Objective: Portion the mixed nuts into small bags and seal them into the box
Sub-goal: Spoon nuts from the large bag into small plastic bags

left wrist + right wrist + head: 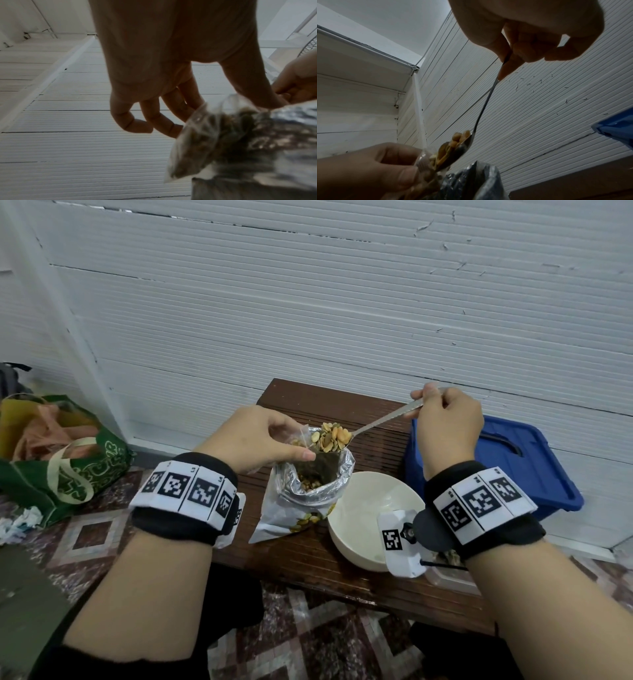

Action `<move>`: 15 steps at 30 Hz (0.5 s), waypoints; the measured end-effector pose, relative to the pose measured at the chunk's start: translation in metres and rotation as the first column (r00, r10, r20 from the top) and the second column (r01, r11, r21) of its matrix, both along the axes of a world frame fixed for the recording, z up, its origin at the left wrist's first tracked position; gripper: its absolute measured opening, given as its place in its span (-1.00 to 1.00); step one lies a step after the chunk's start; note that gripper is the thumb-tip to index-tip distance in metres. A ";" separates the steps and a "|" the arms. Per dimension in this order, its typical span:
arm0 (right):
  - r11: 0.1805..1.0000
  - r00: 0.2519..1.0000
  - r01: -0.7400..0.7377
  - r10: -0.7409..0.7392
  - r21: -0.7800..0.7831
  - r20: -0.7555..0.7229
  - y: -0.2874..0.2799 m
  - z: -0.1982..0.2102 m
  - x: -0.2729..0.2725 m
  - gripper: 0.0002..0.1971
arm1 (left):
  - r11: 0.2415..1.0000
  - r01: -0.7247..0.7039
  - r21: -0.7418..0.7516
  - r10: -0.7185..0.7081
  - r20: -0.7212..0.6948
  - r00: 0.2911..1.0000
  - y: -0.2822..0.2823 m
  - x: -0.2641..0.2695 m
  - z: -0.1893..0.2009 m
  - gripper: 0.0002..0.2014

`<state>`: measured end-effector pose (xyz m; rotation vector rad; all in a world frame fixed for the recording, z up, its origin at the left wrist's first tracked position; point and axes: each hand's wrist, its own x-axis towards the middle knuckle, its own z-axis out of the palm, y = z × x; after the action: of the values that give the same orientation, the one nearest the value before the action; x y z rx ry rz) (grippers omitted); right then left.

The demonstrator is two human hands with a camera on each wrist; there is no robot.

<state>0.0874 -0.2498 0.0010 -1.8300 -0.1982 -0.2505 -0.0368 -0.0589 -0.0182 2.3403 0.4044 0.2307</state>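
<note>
- Head view: bench (308, 563) of dark slatted wood, set against a white ribbed wall. Near its middle stands an opened foil pouch (301, 501) of mixed nuts, with a white bowl (359, 508) touching its right side, toward the bench's front edge. A blue box (524, 470) with its lid on sits off the bench's right end.
- The left hand (253, 440) pinches the rim of a small clear bag (303, 436) between thumb and fingers, holding its mouth open just above the pouch. The right hand (445, 422) grips the end of a metal spoon (383, 421), whose heaped load of nuts (330, 434) sits at the bag's mouth.
- A green cloth bag (65, 460) lies on the tiled floor to the left.
- Left wrist view: the fingers (164, 121) curl down behind the thin clear bag (205, 135); the thumb presses the film from the other side. Nuts show dimly through it.
- Right wrist view: the right hand (530, 40) is curled tight on the spoon (486, 102) handle; the loaded bowl of the spoon tilts against the bag's opening.
- Handling, as a judgement: the bag is light, limp and likely slippery, so it is best pinched at the rim with the mouth kept spread. The nuts are loose and roll off easily, so a slow tip suits. The spoon is stiff; a hold far up the handle gives reach but less steadiness.
</note>
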 end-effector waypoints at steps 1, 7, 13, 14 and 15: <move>1.000 1.000 -0.004 0.004 0.005 -0.006 0.001 0.000 -0.001 -0.71 | 1.000 0.005 0.016 -0.005 -0.005 1.000 -0.001 0.001 0.000 -0.64; 1.000 1.000 -0.026 0.026 -0.008 -0.014 0.006 -0.003 -0.002 -0.71 | 0.997 -0.016 0.078 0.019 -0.037 0.999 -0.007 0.004 -0.002 -0.52; 0.998 0.997 -0.060 0.060 -0.009 -0.040 0.010 -0.003 -0.007 -0.70 | 0.997 -0.024 0.079 0.027 -0.027 0.999 -0.016 0.005 0.001 -0.33; 0.998 0.997 -0.064 0.063 -0.011 -0.043 0.010 -0.003 -0.007 -0.70 | 0.996 -0.021 0.085 0.024 -0.030 0.999 -0.017 0.006 0.002 -0.31; 0.998 0.997 -0.068 0.067 -0.012 -0.045 0.011 -0.003 -0.008 -0.70 | 0.996 -0.017 0.089 0.020 -0.034 0.999 -0.018 0.006 0.002 -0.29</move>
<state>0.0796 -0.2391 -0.0018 -1.8365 -0.2305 -0.1608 -0.0313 -0.0768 -0.0159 2.4317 0.4419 0.2208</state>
